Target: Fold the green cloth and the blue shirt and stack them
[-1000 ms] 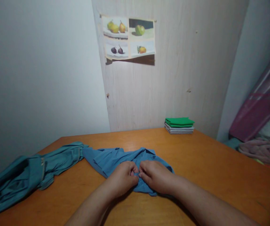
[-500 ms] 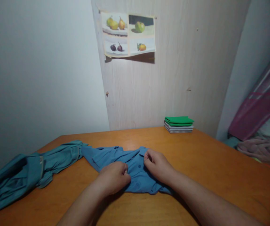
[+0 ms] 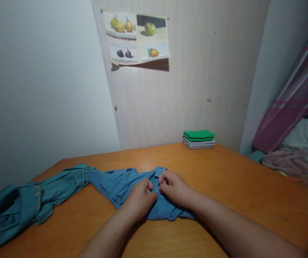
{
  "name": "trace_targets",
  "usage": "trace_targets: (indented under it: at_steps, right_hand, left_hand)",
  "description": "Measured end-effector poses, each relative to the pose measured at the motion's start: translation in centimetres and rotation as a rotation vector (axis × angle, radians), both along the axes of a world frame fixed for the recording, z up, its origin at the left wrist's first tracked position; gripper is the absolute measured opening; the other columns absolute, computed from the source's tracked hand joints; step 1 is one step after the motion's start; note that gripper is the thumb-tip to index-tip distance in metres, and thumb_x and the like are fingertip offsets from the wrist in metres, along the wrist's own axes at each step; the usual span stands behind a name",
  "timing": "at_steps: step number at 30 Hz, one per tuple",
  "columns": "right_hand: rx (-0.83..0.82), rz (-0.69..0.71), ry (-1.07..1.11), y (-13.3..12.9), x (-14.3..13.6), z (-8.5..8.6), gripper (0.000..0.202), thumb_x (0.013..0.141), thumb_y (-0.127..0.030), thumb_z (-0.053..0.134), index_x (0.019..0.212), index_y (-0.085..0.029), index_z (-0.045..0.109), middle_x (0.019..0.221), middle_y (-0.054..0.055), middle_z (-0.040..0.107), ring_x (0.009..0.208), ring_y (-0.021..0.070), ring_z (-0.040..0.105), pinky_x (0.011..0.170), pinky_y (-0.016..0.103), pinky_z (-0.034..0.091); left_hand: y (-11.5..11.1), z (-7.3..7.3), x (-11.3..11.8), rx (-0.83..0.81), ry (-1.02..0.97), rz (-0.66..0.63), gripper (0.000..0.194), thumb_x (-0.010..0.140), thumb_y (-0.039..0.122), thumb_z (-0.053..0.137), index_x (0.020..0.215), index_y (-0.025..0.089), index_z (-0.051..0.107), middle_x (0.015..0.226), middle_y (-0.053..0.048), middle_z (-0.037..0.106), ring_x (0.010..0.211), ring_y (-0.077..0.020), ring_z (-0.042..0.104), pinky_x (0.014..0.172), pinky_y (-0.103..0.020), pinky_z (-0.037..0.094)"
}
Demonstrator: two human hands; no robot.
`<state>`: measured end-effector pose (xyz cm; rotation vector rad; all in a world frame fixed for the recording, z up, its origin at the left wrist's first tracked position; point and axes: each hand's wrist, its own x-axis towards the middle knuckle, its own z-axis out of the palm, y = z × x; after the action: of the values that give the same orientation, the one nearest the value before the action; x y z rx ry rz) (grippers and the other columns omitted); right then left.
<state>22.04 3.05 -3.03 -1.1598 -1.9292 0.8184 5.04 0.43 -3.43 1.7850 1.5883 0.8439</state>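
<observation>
A blue buttoned garment, seemingly a shirt [image 3: 116, 182], lies bunched on the wooden table in front of me. My left hand [image 3: 143, 197] pinches its cloth, thumb and forefinger together. Close on the other side, my right hand [image 3: 174, 186] is closed on the cloth near the top edge. Between my fingertips shows a small round button [image 3: 157, 190] with a pale rim. To the left stretches a crumpled teal garment [image 3: 27, 200], its narrow end meeting the blue cloth; whether the two are joined I cannot tell.
Folded cloths, green on top of grey and checked, form a stack [image 3: 199, 139] at the table's back. The orange-brown table [image 3: 240, 193] meets a wall carrying a fruit picture [image 3: 138, 39]. A pink curtain [image 3: 283, 93] and rumpled bedding [image 3: 293, 161] are at right.
My left hand has moved right and slightly up, closer to my right hand. Its fingertips are now beside the button. The whole view has shifted a little.
</observation>
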Motion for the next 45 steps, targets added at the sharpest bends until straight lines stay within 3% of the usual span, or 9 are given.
trace_targets:
  at_steps: [4,9,13,18,26,30,35,45]
  right_hand:
    - [-0.001,-0.004,-0.054,0.0,0.3,0.0,0.012,0.073,-0.007,0.055,0.074,-0.019,0.057,0.062,-0.006,0.053,0.06,0.0106,0.047,0.054,0.022,0.029]
    - [-0.002,0.015,-0.178,-0.4,0.4,0.5,0.014,0.076,-0.013,0.058,0.064,-0.019,0.054,0.059,-0.005,0.05,0.059,0.0102,0.044,0.053,0.023,0.027]
    - [-0.147,0.025,-0.081,-0.7,0.2,1.0,0.011,0.074,-0.015,0.061,0.065,-0.018,0.056,0.057,-0.006,0.049,0.056,0.0097,0.043,0.051,0.022,0.028]
    - [-0.316,0.044,0.042,-1.0,0.0,1.2,0.009,0.072,-0.014,0.059,0.065,-0.018,0.054,0.054,-0.007,0.049,0.052,0.0086,0.042,0.049,0.021,0.028]
    - [-0.212,-0.044,-0.058,-1.2,-0.3,1.1,0.013,0.071,-0.015,0.062,0.062,-0.019,0.054,0.052,-0.007,0.048,0.052,0.0082,0.043,0.047,0.021,0.026]
    - [-0.356,-0.021,0.056,-1.2,-0.5,0.9,0.011,0.074,-0.012,0.055,0.066,-0.019,0.054,0.046,-0.006,0.053,0.045,0.0096,0.051,0.045,0.019,0.033]
    - [-0.552,0.024,0.294,-0.9,-0.5,0.9,0.014,0.077,-0.011,0.047,0.069,-0.018,0.057,0.05,-0.002,0.062,0.044,0.0113,0.057,0.047,0.021,0.046]
    - [-0.567,-0.015,0.349,-1.0,-0.5,1.3,0.01,0.071,-0.01,0.053,0.07,-0.02,0.051,0.047,-0.001,0.063,0.041,0.012,0.058,0.042,0.018,0.046]
  left_hand:
    - [0.0,0.1,0.0,0.038,0.082,-0.003,0.011,0.069,0.017,0.063,0.071,0.02,0.053,0.059,0.007,0.047,0.058,-0.0119,0.042,0.054,-0.025,0.022]
    - [-0.2,0.7,0.2,-0.02,-0.123,-0.062,0.01,0.073,0.016,0.056,0.065,0.02,0.051,0.058,0.006,0.045,0.056,-0.0108,0.04,0.053,-0.024,0.025]
    - [-0.6,1.1,0.0,-0.076,-0.28,-0.098,0.009,0.075,0.024,0.059,0.07,0.02,0.052,0.06,0.006,0.044,0.056,-0.0104,0.038,0.053,-0.023,0.027]
    - [-0.8,1.1,0.0,-0.075,-0.276,-0.114,0.009,0.074,0.025,0.059,0.072,0.019,0.052,0.062,0.006,0.045,0.057,-0.0106,0.039,0.054,-0.023,0.028]
    - [-0.9,0.9,0.1,-0.042,-0.304,-0.118,0.013,0.076,0.029,0.058,0.073,0.021,0.049,0.062,0.008,0.041,0.057,-0.0101,0.036,0.055,-0.022,0.029]
    - [-1.1,0.7,0.3,0.064,-0.156,-0.138,0.008,0.079,0.024,0.055,0.073,0.02,0.054,0.065,0.005,0.049,0.062,-0.0129,0.045,0.059,-0.024,0.033]
    - [-1.8,0.9,0.6,0.307,0.142,-0.167,0.012,0.082,0.018,0.055,0.08,0.021,0.066,0.087,-0.004,0.067,0.087,-0.0205,0.058,0.076,-0.029,0.04]
    - [-2.4,1.6,0.5,0.367,0.327,-0.254,0.02,0.086,0.016,0.052,0.086,0.022,0.071,0.092,-0.007,0.071,0.09,-0.0235,0.063,0.078,-0.032,0.042]
